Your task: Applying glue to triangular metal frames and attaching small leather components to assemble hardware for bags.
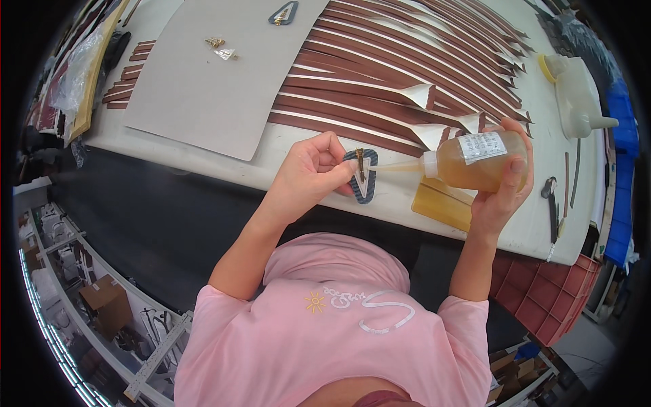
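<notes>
My left hand [315,169] pinches a small triangular blue textile-like piece [366,197] with a pale middle, upright above the table's near edge. A narrow brass-coloured metal clasp [360,163] lies along its upper part. My right hand [505,190] is wrapped around a squeeze bottle [468,163] of amber liquid, tilted sideways, with a white label. Its long nozzle [400,166] points left, and the tip is at the pale middle of the piece; whether it touches I cannot tell. A similar triangular piece with brass hardware [283,13] lies on the grey board [210,81].
Long brown strips with white edges [366,61] cover the table's far side. Small brass parts [217,44] lie on the board. Below the bottle is a yellow translucent block [441,203]. At right stand a white plastic bottle [580,95], black-handled scissors [550,203] and a red crate [542,292].
</notes>
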